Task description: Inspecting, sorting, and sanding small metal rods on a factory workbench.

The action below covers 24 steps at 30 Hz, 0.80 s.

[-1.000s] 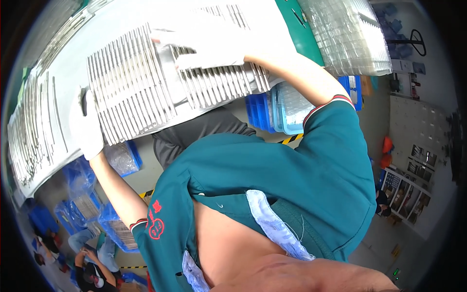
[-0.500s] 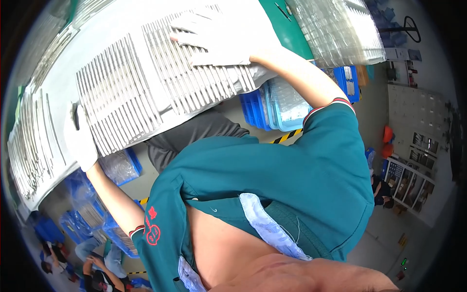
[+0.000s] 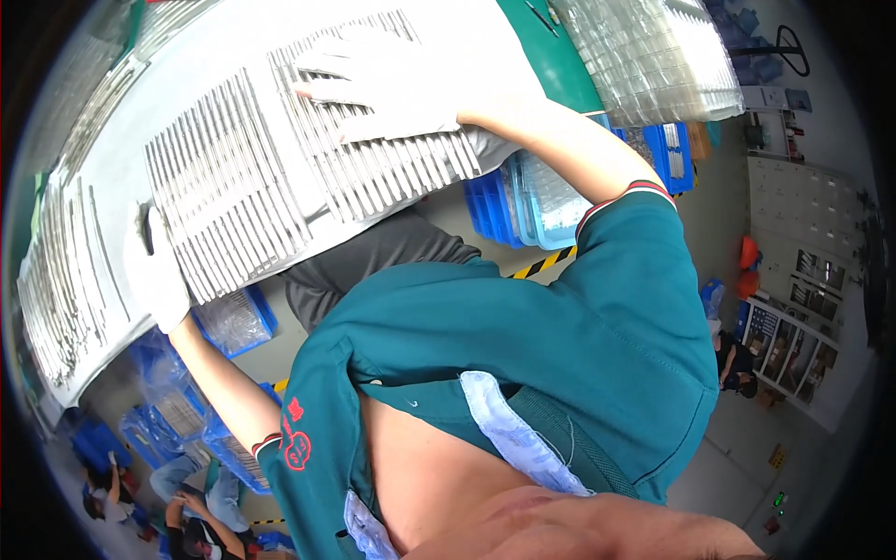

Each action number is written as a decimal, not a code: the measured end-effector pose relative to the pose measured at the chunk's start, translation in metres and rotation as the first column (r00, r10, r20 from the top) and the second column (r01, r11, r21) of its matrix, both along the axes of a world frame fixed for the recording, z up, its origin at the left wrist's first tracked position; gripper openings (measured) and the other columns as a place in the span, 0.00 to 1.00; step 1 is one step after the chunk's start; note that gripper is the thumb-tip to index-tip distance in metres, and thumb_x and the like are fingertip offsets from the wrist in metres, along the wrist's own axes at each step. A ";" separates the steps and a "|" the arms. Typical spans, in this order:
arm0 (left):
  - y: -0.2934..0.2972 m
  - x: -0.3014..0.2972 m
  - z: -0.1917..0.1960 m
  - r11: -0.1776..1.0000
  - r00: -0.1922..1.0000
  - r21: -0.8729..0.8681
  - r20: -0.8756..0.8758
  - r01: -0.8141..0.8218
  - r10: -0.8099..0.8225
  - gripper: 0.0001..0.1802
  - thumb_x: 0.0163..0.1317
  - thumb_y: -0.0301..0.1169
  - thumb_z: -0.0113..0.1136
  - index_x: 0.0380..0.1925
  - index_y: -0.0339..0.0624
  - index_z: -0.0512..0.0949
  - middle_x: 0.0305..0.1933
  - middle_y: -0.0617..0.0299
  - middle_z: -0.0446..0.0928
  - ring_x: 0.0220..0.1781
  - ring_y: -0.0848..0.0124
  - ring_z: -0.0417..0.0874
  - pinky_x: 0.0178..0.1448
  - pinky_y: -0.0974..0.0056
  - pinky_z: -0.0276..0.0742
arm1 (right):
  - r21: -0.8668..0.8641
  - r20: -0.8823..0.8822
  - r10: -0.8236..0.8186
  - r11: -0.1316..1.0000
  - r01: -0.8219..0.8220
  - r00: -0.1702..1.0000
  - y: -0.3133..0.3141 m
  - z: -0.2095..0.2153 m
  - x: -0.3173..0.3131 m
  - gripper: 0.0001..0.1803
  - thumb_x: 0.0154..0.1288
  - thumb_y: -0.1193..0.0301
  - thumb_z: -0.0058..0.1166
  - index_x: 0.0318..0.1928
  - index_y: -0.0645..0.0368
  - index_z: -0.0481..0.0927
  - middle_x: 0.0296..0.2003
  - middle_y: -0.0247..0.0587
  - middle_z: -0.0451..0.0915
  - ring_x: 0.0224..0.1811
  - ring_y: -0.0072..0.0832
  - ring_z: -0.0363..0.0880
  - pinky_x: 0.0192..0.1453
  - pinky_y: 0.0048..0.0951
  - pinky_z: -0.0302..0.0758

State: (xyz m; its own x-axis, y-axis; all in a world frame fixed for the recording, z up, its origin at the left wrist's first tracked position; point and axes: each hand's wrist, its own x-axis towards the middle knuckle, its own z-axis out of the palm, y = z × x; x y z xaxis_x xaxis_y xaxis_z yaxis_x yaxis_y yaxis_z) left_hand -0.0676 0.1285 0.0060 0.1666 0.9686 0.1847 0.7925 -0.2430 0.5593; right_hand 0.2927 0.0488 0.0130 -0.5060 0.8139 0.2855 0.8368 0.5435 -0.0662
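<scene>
Thin metal rods lie side by side in two rows on a white-covered table. My right hand, in a white glove with a bare fingertip showing, lies over the right row of rods, fingers stretched out and spread. At the left end of the left row of rods, my gloved left hand rests against the outermost rod, fingers extended and a dark gap between them. Neither hand has a rod lifted off the cloth.
A looser group of rods lies at the far left. Stacked clear plastic trays stand on a green surface at the right. Blue bins sit below the table edge. Other people are seated at the lower left.
My right hand has slid a little to the left over the right row, and the rods at its right end sit closer together. My left hand has barely moved.
</scene>
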 end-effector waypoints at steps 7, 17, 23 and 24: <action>-0.002 0.002 0.005 0.998 0.999 0.063 -0.048 0.012 -0.009 0.22 0.64 0.40 0.53 0.53 0.37 0.75 0.54 0.47 0.75 0.58 0.56 0.74 0.63 0.60 0.66 | -0.073 0.026 -0.021 0.997 0.023 0.999 -0.004 0.007 -0.009 0.37 0.65 0.40 0.36 0.66 0.49 0.63 0.69 0.44 0.56 0.72 0.41 0.49 0.75 0.41 0.44; -0.018 0.052 0.035 0.994 0.966 0.112 -0.259 0.019 0.010 0.30 0.57 0.55 0.55 0.46 0.39 0.79 0.42 0.42 0.79 0.47 0.49 0.79 0.51 0.55 0.74 | -0.158 0.127 0.145 0.980 -0.124 0.981 0.019 0.023 -0.065 0.36 0.66 0.45 0.37 0.67 0.53 0.60 0.67 0.49 0.57 0.71 0.41 0.50 0.75 0.40 0.42; -0.013 0.049 0.021 0.990 0.976 0.140 -0.216 0.018 0.012 0.33 0.58 0.57 0.53 0.48 0.38 0.77 0.47 0.41 0.77 0.51 0.48 0.77 0.55 0.53 0.72 | -0.127 0.091 0.142 0.983 -0.130 0.986 0.002 0.016 -0.067 0.34 0.65 0.48 0.40 0.65 0.55 0.64 0.67 0.49 0.58 0.71 0.42 0.51 0.74 0.40 0.45; -0.013 0.048 0.018 0.988 0.975 0.157 -0.218 0.006 0.029 0.31 0.57 0.57 0.52 0.46 0.39 0.78 0.45 0.42 0.77 0.49 0.48 0.77 0.54 0.52 0.72 | -0.194 0.120 0.129 0.975 -0.104 0.984 -0.007 0.028 -0.066 0.33 0.64 0.49 0.41 0.64 0.55 0.65 0.66 0.48 0.58 0.71 0.42 0.52 0.74 0.41 0.45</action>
State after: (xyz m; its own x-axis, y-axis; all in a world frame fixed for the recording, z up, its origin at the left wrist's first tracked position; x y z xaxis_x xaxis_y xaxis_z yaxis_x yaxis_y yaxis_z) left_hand -0.0195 0.1152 0.0242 0.2088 0.9328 0.2938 0.8949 -0.3034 0.3273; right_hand 0.2266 0.0421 0.0405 -0.6232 0.7798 0.0595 0.7766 0.6261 -0.0696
